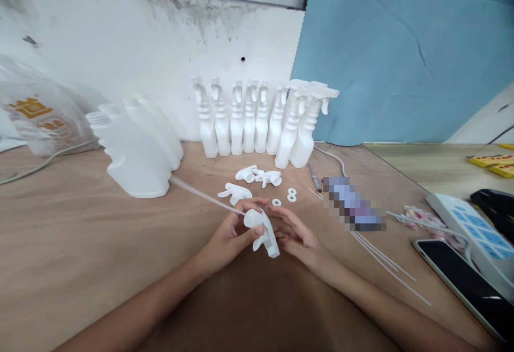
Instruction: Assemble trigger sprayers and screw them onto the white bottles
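Observation:
My left hand (231, 237) grips a white spray-trigger head (263, 231) low over the wooden table (80, 255). A thin clear dip tube (201, 194) runs from the head up and to the left. My right hand (291, 231) touches the trigger head from the right, fingers curled around its side. Just beyond my hands lie three loose trigger heads (257, 176) and small white ring washers (291, 195). Further back stands a row of several assembled white spray bottles (257, 121) against the wall.
Several capless white bottles (138, 148) stand at the left, a plastic bag (38, 113) behind them. Loose clear tubes (385, 261) lie at the right, near a phone (468, 282), a power strip (471, 229) and a blurred package (353, 204).

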`<action>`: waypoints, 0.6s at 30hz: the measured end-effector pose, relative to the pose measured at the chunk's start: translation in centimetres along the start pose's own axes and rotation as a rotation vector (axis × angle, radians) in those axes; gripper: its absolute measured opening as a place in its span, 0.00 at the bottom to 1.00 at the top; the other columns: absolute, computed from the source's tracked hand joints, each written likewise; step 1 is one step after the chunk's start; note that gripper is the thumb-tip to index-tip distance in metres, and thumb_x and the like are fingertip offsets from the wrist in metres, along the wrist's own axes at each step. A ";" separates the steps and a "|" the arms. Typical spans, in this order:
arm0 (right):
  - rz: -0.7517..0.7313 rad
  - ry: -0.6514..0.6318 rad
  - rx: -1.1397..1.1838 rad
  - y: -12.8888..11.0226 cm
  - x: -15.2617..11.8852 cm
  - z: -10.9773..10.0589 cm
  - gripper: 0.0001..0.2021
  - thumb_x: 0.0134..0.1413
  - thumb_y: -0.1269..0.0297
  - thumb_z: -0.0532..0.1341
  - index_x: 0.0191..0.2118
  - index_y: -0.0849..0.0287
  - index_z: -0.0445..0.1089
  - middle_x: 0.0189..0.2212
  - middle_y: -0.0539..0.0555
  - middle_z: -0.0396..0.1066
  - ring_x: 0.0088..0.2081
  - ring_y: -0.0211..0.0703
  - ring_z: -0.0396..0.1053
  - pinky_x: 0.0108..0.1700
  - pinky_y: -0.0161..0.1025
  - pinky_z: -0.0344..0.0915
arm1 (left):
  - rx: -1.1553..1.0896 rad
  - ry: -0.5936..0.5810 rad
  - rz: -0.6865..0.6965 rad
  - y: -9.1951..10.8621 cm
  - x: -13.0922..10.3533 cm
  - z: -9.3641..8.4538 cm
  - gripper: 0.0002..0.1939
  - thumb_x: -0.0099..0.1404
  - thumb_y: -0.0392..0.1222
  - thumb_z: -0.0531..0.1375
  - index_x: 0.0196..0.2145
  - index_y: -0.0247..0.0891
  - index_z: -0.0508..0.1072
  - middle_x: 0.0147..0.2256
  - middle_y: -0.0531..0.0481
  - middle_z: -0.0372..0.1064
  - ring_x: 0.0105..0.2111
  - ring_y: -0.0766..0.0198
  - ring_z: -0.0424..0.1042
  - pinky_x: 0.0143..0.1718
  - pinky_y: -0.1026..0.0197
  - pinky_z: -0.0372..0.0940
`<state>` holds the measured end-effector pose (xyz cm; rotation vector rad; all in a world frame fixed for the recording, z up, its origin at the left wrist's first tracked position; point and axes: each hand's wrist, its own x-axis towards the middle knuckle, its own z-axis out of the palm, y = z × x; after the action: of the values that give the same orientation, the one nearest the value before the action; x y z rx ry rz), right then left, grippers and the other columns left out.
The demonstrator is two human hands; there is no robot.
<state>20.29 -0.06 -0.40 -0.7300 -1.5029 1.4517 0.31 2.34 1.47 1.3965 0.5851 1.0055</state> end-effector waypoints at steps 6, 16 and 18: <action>-0.184 0.042 -0.318 0.0 -0.4 -0.1 0.21 0.60 0.67 0.62 0.58 0.44 0.67 0.58 0.56 0.62 0.58 0.49 0.64 0.55 0.46 0.67 | 0.009 -0.008 -0.039 -0.5 -0.7 1.0 0.11 0.66 0.48 0.62 0.40 0.42 0.65 0.61 0.46 0.56 0.58 0.54 0.63 0.51 0.55 0.66; 0.010 0.402 0.259 -1.2 0.4 -3.1 0.11 0.61 0.56 0.61 0.45 0.53 0.74 0.42 0.56 0.77 0.43 0.52 0.75 0.50 0.52 0.68 | 1.103 0.611 0.447 1.6 -2.3 -8.9 0.20 0.65 0.45 0.62 0.53 0.41 0.65 0.54 0.44 0.62 0.57 0.51 0.61 0.63 0.44 0.55; 0.033 0.407 0.396 -1.4 0.9 -3.8 0.10 0.61 0.57 0.61 0.42 0.55 0.73 0.39 0.55 0.77 0.38 0.50 0.75 0.43 0.48 0.70 | 1.265 0.866 0.577 2.4 -3.0 -12.8 0.28 0.60 0.46 0.66 0.53 0.37 0.62 0.53 0.43 0.60 0.57 0.49 0.60 0.62 0.42 0.55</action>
<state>23.53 2.19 0.84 -0.7499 -0.8655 1.4599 -12.48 6.21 1.39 2.2601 1.7217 1.8801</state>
